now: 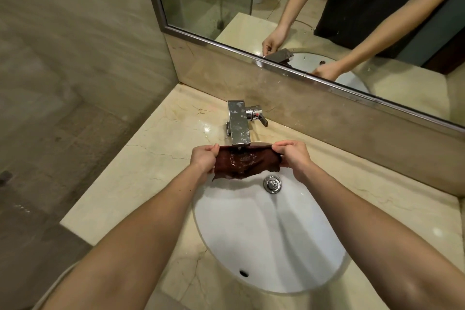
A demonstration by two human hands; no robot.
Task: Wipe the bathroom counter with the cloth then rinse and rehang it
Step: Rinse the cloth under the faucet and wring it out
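Item: cloth (pixel 245 162), dark reddish-brown, small, terry-like pile. Location: held stretched across the far end of the sink (pixel 271 234), directly under the spout of the faucet (pixel 239 123), above the basin and just beyond the drain (pixel 272 184). Water appears to fall on its middle; the fabric there glistens and sags into a shallow trough

Left hand (pixel 204 158): closed in a pinch on the cloth's left edge, thumb on top, fingers curled beneath

Right hand (pixel 293 155): closed in a pinch on the right edge, knuckles up, fabric bunched under the fingers

Handling, judged: soft and limp, no stiffness of its own; it keeps shape only through the tension between the two hands. Light when dry, noticeably heavier soaked, and inclined to drip. Not fragile; tolerates squeezing and twisting. Wet pile gives fair grip, so slipping is a small concern

Where to hold, judged: opposite edges for spreading under the stream, as now; gathered into a fist-sized bundle for wringing; by two upper corners for hanging

Surroundings: counter (pixel 151 163), pale veined marble, with a glossy wet sheen beside the faucet; mirror (pixel 327 20) above the backsplash, reflecting both hands and the cloth

Stage, judged: rinsing; wringing and rehanging not yet done. No hook or rail in view
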